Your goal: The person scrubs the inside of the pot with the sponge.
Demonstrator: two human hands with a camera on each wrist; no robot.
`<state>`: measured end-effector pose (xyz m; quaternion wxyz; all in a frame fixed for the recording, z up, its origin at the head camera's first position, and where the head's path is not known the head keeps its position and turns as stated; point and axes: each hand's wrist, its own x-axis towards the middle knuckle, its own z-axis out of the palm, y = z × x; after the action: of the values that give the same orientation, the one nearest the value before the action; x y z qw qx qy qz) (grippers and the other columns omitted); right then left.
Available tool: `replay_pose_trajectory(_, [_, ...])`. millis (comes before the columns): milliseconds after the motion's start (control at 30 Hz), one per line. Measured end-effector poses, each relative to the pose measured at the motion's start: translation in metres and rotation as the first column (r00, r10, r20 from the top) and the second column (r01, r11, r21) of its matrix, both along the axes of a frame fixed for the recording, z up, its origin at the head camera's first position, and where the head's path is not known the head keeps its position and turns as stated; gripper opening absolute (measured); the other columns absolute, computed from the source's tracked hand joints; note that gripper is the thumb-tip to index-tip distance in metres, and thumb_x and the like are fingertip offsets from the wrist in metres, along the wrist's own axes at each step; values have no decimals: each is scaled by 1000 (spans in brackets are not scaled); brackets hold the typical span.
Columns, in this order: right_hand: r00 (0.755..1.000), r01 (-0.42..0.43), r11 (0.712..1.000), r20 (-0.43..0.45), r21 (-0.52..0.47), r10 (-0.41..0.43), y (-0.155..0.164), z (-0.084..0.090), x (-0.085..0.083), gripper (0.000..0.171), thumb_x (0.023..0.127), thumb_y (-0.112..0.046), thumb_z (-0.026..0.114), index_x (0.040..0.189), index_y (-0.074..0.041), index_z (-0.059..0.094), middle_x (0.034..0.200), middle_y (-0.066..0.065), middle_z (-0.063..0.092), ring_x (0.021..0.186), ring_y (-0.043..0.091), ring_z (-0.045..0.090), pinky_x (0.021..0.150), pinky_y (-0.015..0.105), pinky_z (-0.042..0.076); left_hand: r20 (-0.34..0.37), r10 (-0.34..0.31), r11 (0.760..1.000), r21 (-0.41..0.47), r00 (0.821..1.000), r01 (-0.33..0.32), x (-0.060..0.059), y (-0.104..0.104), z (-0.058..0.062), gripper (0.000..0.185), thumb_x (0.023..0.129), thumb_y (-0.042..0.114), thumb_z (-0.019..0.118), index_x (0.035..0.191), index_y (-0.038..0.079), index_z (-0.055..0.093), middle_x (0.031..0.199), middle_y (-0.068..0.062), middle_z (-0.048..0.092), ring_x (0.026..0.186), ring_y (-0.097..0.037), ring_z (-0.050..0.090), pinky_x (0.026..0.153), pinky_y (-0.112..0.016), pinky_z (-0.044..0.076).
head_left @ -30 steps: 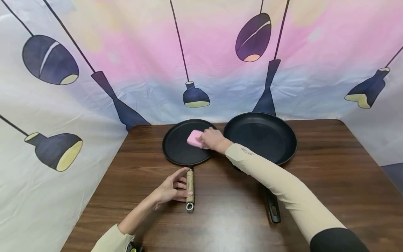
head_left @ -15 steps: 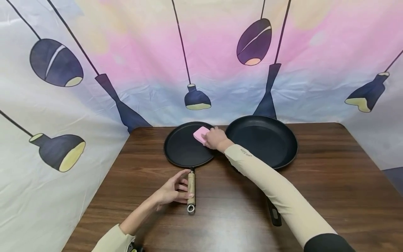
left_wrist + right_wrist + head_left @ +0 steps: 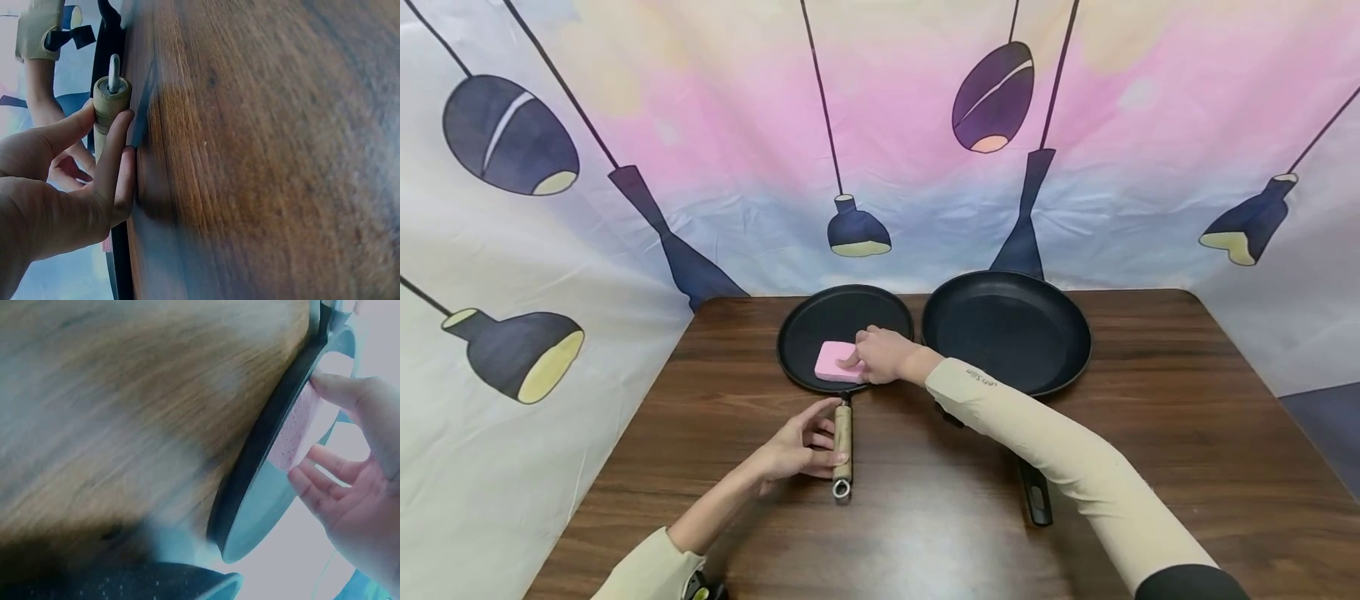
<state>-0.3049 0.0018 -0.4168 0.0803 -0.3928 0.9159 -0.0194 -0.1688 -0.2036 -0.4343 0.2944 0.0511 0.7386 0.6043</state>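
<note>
On the left of the table lies a flat black pan (image 3: 820, 321) with a wooden handle (image 3: 842, 429) pointing toward me. My left hand (image 3: 797, 446) grips that handle from its left side, thumb and fingers on either side of the wood, as the left wrist view shows too. A pink sponge (image 3: 835, 361) rests on the near part of the pan's surface. My right hand (image 3: 887, 354) pinches the sponge by its right end. In the right wrist view, the thumb and fingertips hold opposite edges of the sponge (image 3: 294, 431).
A larger, deeper black frying pan (image 3: 1007, 333) stands close on the right, its black handle (image 3: 1036, 492) partly under my right sleeve (image 3: 1045, 429). The brown wooden table (image 3: 925, 533) ends at a cloth backdrop (image 3: 760, 125) printed with hanging lamps.
My right hand has slid the sponge from the far right of the flat pan toward me and left, to its near part. My left hand keeps its hold on the handle.
</note>
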Motion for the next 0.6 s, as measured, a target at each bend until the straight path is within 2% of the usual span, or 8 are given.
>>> replay_pose_trajectory(133, [1000,-3,999,30,-34,4,-4,2,-2,45,96,-27,74,140,-32,62,131,6,66,119,26,56,103,37,52,-9,11,1000,-9,1000,-11,1,-1,1,94,86,-2,79,160,9,24,132,-22,38,105,-23,54,81,-45,66])
replay_pose_trajectory(300, [998,37,998,62,-56,-34,-5,2,-14,47,96,-26,74,141,-32,61,133,7,63,120,26,55,102,38,53,-12,26,1000,5,1000,-26,3,-2,0,91,86,-3,78,160,10,26,132,-23,38,104,-23,55,81,-46,66])
replay_pose_trajectory(467, [982,184,981,56,-53,-181,1,-3,-34,48,99,-24,70,145,-28,57,140,12,59,129,31,52,107,45,52,-2,21,1000,-1,1000,-21,6,0,-3,92,85,1,81,159,12,27,132,-23,39,106,-23,54,81,-45,66])
replay_pose_trajectory(600, [939,344,937,20,-55,-343,2,-4,-53,48,101,-25,66,147,-29,55,141,14,59,129,33,53,104,46,55,-15,28,999,-19,1000,-28,6,-1,-2,92,85,2,82,159,12,29,132,-23,40,106,-24,54,81,-45,66])
